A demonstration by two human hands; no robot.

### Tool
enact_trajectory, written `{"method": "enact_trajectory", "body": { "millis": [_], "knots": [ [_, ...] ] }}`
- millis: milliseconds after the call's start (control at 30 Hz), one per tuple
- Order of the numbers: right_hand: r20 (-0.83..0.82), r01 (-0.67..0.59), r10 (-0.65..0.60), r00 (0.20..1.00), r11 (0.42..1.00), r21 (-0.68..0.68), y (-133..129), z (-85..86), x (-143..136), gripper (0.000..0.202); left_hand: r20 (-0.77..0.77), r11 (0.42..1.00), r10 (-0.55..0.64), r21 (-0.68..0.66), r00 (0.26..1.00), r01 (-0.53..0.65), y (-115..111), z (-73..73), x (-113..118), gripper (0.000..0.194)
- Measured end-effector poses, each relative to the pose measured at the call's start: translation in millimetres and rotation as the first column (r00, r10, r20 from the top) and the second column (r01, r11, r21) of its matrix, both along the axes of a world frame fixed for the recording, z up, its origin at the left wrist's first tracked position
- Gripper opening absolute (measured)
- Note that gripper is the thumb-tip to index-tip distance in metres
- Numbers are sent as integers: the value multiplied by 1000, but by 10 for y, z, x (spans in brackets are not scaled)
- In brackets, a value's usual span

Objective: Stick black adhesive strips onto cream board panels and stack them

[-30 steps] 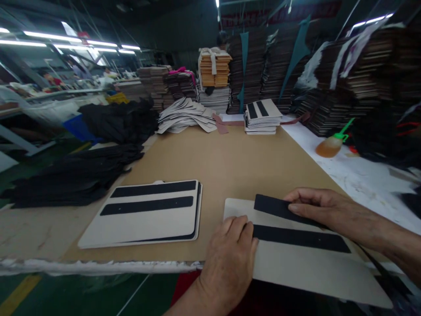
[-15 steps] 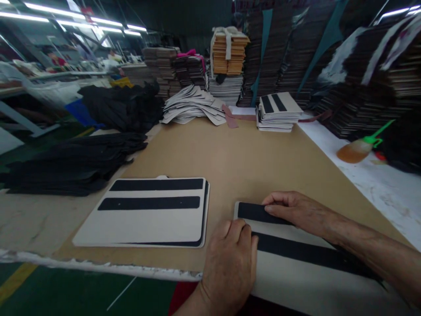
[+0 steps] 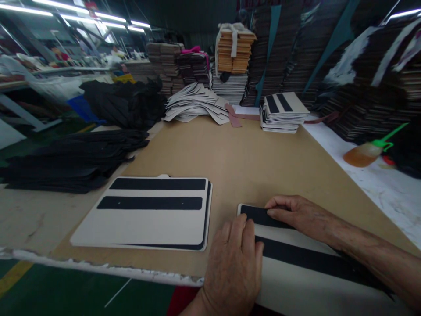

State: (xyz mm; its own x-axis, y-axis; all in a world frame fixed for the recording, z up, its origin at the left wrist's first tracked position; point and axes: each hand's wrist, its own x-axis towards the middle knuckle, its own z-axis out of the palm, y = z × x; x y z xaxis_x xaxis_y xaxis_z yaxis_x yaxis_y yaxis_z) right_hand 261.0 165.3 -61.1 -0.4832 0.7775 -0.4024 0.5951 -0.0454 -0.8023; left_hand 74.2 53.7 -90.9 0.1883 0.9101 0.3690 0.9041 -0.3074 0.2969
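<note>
A light grey panel [image 3: 289, 276] with dark strips lies in front of me, slanting down to the right. The upper black strip [image 3: 253, 215] runs along its far edge. My right hand [image 3: 296, 215] pinches the far edge of that strip between thumb and fingers. At the panel's left end rests my left hand [image 3: 235, 259], fingers laid on it and a fingertip touching the strip's end. The right forearm covers part of the panel. To the left, a small stack of similar panels [image 3: 148, 228] shows two dark strips on its top piece.
Black pieces [image 3: 75, 162] are piled at the left. Farther back are loose grey sheets [image 3: 197, 105] and a stack of striped panels [image 3: 286, 114]. A squeeze bottle [image 3: 362, 153] with amber liquid and a green nozzle lies at the right. The table's front edge [image 3: 98, 270] is ragged.
My left hand's fingers have stretched out from a more curled pose and moved up toward the strip's end. The right hand keeps its pinch. The view has shifted slightly.
</note>
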Motion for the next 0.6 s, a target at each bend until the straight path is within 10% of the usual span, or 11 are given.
{"method": "enact_trajectory", "body": {
  "millis": [600],
  "knots": [
    [23, 21, -20, 1000, 1000, -7, -25, 16, -43, 25, -109, 997, -55, -58, 993, 49, 8, -59, -2, 42]
  ]
}}
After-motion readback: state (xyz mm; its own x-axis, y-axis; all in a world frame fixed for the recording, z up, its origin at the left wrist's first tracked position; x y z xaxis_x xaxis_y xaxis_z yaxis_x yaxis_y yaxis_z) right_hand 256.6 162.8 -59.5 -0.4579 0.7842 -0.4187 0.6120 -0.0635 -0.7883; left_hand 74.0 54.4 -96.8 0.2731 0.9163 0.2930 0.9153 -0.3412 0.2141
